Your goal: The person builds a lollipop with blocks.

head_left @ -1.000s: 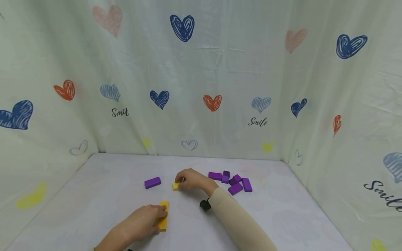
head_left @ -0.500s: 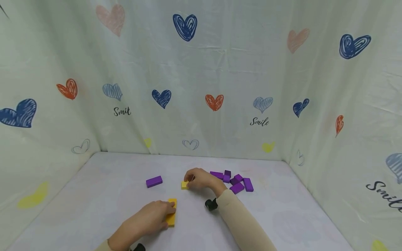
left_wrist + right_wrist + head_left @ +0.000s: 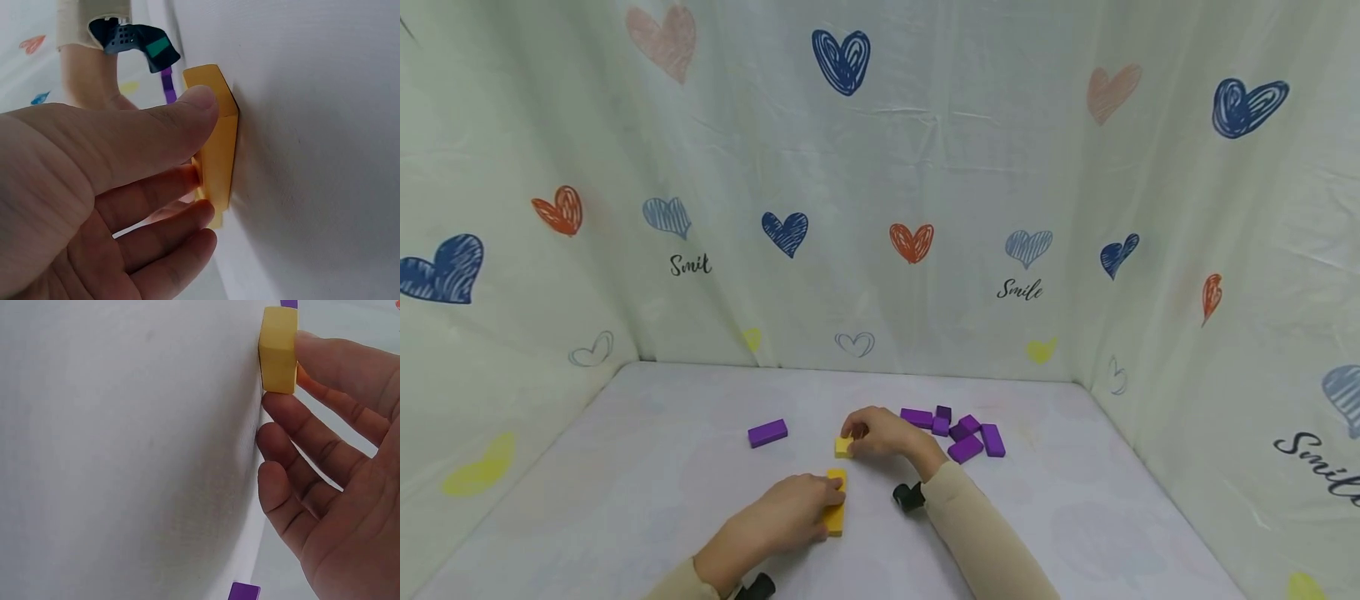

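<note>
Head view: long yellow block (image 3: 834, 522) in left grip (image 3: 792, 510)

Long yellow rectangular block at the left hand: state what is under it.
The white flat tabletop shows around the long yellow rectangular block, which the left hand grips; the patch directly beneath is covered and cannot be seen.

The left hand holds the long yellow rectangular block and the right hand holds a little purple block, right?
No: the right hand holds a little yellow block, not purple, as the right wrist view shows. The left hand does hold the long yellow block.
</note>
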The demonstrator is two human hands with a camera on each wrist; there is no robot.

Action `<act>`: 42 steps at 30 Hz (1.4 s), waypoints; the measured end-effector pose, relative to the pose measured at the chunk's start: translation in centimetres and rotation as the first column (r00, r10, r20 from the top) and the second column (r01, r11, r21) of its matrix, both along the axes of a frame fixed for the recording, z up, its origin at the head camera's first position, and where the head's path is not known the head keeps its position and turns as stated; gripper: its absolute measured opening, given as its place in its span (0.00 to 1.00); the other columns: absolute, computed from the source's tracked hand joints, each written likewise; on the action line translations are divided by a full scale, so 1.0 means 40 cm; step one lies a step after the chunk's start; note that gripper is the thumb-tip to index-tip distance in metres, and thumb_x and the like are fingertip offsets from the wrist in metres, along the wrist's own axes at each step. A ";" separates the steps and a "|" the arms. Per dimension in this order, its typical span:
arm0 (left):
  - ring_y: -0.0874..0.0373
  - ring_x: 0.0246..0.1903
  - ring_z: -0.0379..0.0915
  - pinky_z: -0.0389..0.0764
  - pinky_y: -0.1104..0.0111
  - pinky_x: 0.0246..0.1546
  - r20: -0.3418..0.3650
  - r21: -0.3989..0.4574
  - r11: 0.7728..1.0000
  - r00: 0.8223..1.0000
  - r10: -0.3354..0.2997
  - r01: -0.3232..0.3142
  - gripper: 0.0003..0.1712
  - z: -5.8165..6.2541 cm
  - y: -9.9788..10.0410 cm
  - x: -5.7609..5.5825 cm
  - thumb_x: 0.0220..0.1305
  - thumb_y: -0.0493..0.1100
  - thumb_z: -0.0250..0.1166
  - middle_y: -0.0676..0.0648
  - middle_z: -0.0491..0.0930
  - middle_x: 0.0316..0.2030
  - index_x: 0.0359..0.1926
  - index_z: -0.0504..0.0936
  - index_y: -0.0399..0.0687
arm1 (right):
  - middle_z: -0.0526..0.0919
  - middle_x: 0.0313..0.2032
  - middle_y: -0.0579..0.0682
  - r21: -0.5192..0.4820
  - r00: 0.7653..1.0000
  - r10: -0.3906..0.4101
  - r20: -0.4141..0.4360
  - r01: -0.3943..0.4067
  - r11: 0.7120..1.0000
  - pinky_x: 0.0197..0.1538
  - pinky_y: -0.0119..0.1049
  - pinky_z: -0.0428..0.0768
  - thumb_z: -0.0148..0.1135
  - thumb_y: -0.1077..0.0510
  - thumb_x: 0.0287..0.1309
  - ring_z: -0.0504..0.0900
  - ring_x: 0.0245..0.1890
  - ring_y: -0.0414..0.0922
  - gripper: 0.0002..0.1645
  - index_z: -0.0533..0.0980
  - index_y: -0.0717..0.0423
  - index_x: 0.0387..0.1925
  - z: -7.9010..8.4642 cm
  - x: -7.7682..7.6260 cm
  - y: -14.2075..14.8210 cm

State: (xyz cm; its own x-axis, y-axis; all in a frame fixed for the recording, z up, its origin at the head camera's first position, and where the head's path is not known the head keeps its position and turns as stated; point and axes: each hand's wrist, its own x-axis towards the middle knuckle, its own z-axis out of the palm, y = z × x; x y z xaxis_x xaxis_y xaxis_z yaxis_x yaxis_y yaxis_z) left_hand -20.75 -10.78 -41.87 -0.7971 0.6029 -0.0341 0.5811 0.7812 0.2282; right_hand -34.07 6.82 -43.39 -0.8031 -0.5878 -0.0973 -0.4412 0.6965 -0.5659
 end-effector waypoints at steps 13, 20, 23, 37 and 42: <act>0.51 0.52 0.76 0.78 0.58 0.53 0.055 0.016 0.999 0.998 0.026 -0.027 0.24 0.003 0.027 -0.002 0.52 0.43 0.74 0.48 0.79 0.55 0.52 0.83 0.48 | 0.78 0.31 0.39 -0.032 0.998 0.050 0.026 -0.049 0.998 0.38 0.31 0.76 0.68 0.56 0.55 0.74 0.34 0.38 0.08 0.80 0.43 0.37 0.005 0.035 0.016; 0.51 0.53 0.76 0.77 0.57 0.53 0.048 0.013 1.000 0.999 0.015 -0.015 0.24 -0.002 0.025 -0.001 0.53 0.44 0.73 0.48 0.78 0.56 0.53 0.82 0.49 | 0.78 0.31 0.39 -0.027 0.998 0.059 0.020 -0.058 0.998 0.38 0.30 0.76 0.67 0.57 0.56 0.74 0.33 0.38 0.07 0.80 0.42 0.38 -0.002 0.047 0.022; 0.51 0.54 0.75 0.77 0.57 0.54 0.054 0.019 1.000 0.998 0.015 -0.016 0.24 -0.004 0.024 -0.003 0.54 0.44 0.72 0.47 0.77 0.57 0.54 0.82 0.49 | 0.78 0.31 0.38 -0.027 0.998 0.068 0.013 -0.067 0.997 0.39 0.30 0.76 0.66 0.56 0.57 0.74 0.33 0.38 0.08 0.80 0.42 0.38 -0.003 0.052 0.023; 0.51 0.56 0.73 0.76 0.56 0.54 0.046 0.045 0.999 0.999 -0.004 0.002 0.24 -0.007 0.018 -0.001 0.54 0.45 0.72 0.47 0.77 0.58 0.54 0.82 0.49 | 0.78 0.30 0.38 -0.005 0.996 0.088 -0.009 -0.088 0.996 0.39 0.28 0.76 0.67 0.56 0.57 0.74 0.33 0.37 0.08 0.79 0.43 0.39 0.007 0.063 0.025; 0.52 0.56 0.73 0.76 0.57 0.55 0.039 0.057 0.998 0.999 -0.026 0.023 0.25 -0.006 0.018 0.000 0.53 0.44 0.72 0.47 0.77 0.58 0.54 0.81 0.49 | 0.78 0.31 0.38 -0.005 0.998 0.063 0.012 -0.063 0.998 0.39 0.28 0.77 0.67 0.55 0.56 0.75 0.33 0.38 0.08 0.79 0.42 0.38 0.009 0.067 0.032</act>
State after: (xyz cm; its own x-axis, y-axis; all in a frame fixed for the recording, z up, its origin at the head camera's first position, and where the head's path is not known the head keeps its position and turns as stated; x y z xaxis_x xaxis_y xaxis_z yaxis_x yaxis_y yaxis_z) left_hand -20.77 -10.07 -42.11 -0.7808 0.6240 -0.0311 0.5894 0.7522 0.2945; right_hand -31.39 8.11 -43.03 -0.7632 -0.6378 -0.1038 -0.4774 0.6648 -0.5745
